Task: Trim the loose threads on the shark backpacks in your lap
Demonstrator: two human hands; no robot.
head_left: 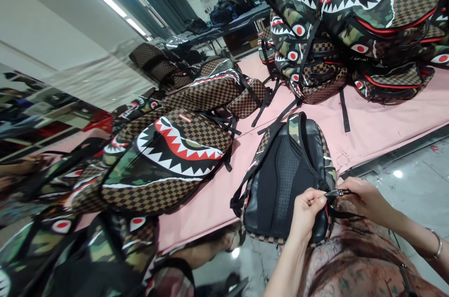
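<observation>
A backpack [280, 184] with a black padded back panel, camouflage straps and brown checked sides lies at the table edge, its back facing up. Over its lower right side my left hand [307, 210] is closed in a pinch; whatever is between the fingertips is too small to name. Dark metal thread snips [338, 192] are gripped in my right hand [366, 199], with their tips at my left fingertips. A black strap [345, 215] runs from the bag's right side beneath my right hand.
The backpack rests on a pink-covered table [206, 213]. Shark-mouth backpacks [175, 152] lie to the left, and a tall stack of similar bags [312, 49] stands at the back right. A person's arm [17, 170] shows at the far left. Tiled floor [414, 170] lies right.
</observation>
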